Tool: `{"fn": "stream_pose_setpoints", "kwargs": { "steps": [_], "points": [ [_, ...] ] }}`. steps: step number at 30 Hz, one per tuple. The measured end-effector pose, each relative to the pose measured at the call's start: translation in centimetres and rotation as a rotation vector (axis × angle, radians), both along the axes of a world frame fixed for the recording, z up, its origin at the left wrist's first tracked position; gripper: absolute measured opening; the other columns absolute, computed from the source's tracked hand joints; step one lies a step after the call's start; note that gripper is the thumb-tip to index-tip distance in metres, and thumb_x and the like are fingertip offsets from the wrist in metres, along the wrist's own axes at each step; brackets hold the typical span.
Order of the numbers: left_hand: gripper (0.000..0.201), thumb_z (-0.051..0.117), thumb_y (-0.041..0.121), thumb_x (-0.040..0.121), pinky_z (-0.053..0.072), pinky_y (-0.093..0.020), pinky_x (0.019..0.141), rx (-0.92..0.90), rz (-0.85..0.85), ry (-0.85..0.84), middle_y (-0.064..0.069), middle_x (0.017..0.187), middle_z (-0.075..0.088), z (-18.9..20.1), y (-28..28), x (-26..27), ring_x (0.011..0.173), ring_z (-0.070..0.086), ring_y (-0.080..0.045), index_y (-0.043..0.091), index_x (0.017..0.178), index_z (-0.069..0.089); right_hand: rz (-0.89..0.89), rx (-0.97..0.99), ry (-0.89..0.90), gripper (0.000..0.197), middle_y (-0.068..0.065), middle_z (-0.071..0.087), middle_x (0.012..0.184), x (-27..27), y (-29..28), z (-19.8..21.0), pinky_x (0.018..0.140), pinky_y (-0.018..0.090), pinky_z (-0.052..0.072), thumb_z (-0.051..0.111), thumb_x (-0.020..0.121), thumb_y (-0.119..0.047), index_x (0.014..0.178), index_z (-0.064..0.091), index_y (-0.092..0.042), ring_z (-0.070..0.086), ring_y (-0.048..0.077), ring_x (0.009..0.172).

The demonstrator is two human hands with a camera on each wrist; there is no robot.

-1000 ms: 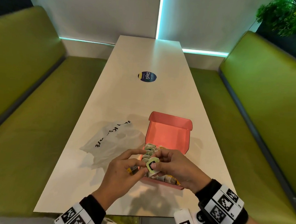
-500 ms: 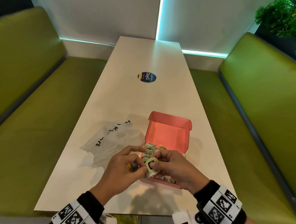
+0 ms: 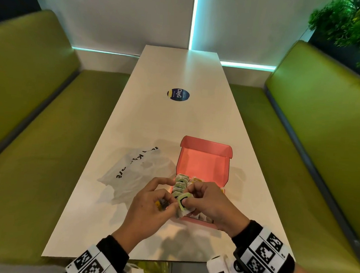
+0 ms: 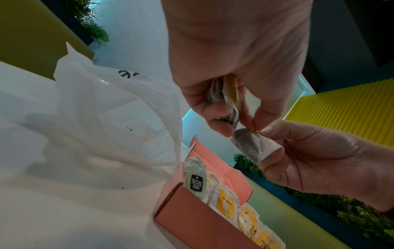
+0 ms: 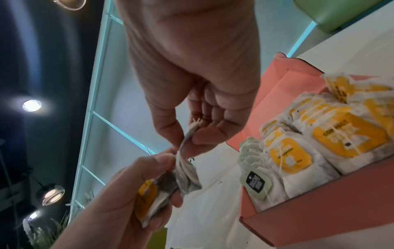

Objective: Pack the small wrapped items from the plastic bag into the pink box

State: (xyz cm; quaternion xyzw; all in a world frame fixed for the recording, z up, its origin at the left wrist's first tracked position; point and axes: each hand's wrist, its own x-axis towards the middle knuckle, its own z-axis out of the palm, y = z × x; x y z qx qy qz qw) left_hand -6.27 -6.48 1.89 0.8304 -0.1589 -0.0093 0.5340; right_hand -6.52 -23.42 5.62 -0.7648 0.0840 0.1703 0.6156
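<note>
The open pink box (image 3: 204, 167) stands on the white table, with rows of yellow- and green-tagged tea bags (image 5: 298, 155) packed in its near half. My left hand (image 3: 167, 200) grips a small bundle of tea bags with a yellow tag (image 4: 226, 99) just left of the box's front corner. My right hand (image 3: 190, 199) pinches one green-tagged tea bag (image 3: 184, 201) over that corner. It touches the left hand's bundle. The translucent plastic bag (image 3: 135, 171) lies crumpled to the left of the box.
A round dark sticker (image 3: 178, 94) sits mid-table, farther away. Green padded benches (image 3: 38, 149) run along both sides of the table. The near table edge (image 3: 147, 260) is close to my wrists.
My left fingers have drawn in a little toward the right hand. The green-tagged tea bag and both hands stay in almost the same place.
</note>
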Motion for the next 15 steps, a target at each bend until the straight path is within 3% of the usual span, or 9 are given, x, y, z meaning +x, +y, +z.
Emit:
{"fn": "stream_pose_setpoints", "kwargs": {
  "steps": [4,8,11,13,15],
  "points": [
    [0.009,0.069,0.022,0.070,0.049,-0.024,0.064,0.038,0.007,-0.017,0.028,0.114,0.051,-0.2,-0.1,-0.2,0.073,0.064,-0.008,0.023,0.061,0.068,0.002,-0.111,-0.073,0.020,-0.004,0.057,0.053,-0.2,0.3,0.0,0.045,0.017,0.041,0.065,0.073,0.004,0.068,0.061,-0.014,0.049,0.003,0.042],
    [0.015,0.076,0.015,0.073,0.047,-0.017,0.068,0.034,0.003,-0.019,0.027,0.113,0.052,-0.5,0.0,-0.4,0.082,0.063,-0.004,0.025,0.066,0.069,0.040,-0.246,-0.184,0.020,-0.001,0.060,0.062,-0.3,0.2,-0.1,0.060,0.032,0.051,0.069,0.071,-0.003,0.071,0.061,-0.021,0.055,0.012,0.055],
    [0.033,0.084,0.023,0.066,0.047,-0.012,0.072,-0.009,0.040,0.083,0.020,0.106,0.062,-0.1,0.4,-0.1,0.088,0.061,0.001,0.035,0.089,0.065,0.095,-0.252,-0.197,0.028,0.000,0.063,0.064,0.2,-0.5,0.0,0.067,0.036,0.051,0.074,0.070,-0.006,0.076,0.058,-0.028,0.058,0.017,0.061],
    [0.054,0.086,0.026,0.062,0.049,-0.015,0.067,-0.042,-0.013,0.245,0.017,0.108,0.065,0.3,0.6,0.1,0.082,0.063,0.002,0.037,0.107,0.060,0.161,-0.269,-0.205,0.030,0.003,0.065,0.070,0.3,-0.9,0.4,0.070,0.036,0.051,0.075,0.070,-0.007,0.075,0.058,-0.030,0.059,0.016,0.065],
    [0.060,0.084,0.019,0.066,0.050,-0.019,0.058,-0.064,-0.128,0.343,0.012,0.110,0.066,0.5,0.6,0.1,0.073,0.064,-0.001,0.032,0.118,0.058,0.241,-0.299,-0.233,0.033,0.001,0.066,0.071,0.3,-1.0,0.7,0.068,0.031,0.050,0.076,0.071,-0.006,0.073,0.056,-0.033,0.059,0.012,0.065]
  ]
}}
